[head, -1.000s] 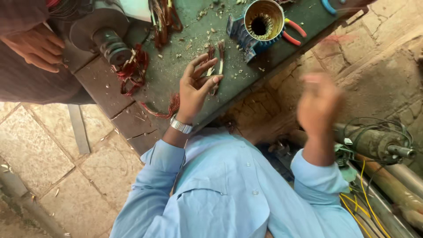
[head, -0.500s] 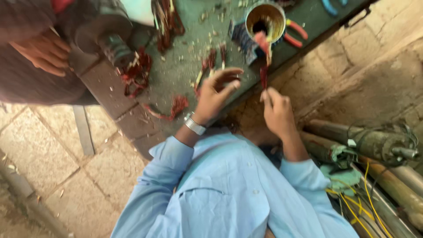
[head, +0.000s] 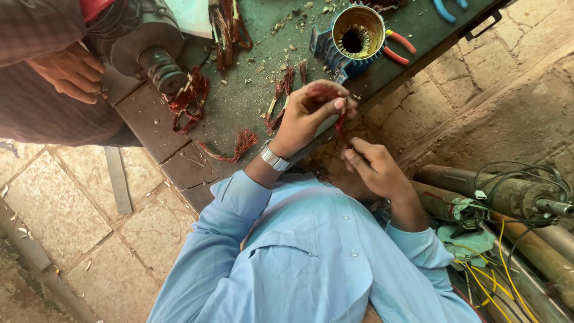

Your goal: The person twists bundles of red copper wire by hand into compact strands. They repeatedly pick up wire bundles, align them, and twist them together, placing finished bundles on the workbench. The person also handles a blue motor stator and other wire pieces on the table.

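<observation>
— What do we have in our hands?

— Our left hand [head: 311,116], with a metal wristwatch [head: 273,158] on it, pinches a thin bundle of reddish copper wire [head: 339,122] between thumb and fingers, right at the edge of the green workbench [head: 251,90]. Our right hand [head: 376,170] sits just below it, off the bench, fingers closed on the lower end of the same strand.

— And around us?

— More copper wire bundles [head: 281,101] lie scattered on the bench just beside our left hand. A round motor stator [head: 357,31] stands further back, with red-handled pliers [head: 396,48] touching it. Another person's hand [head: 69,72] rests near a grey motor [head: 152,51] at the far end.
</observation>
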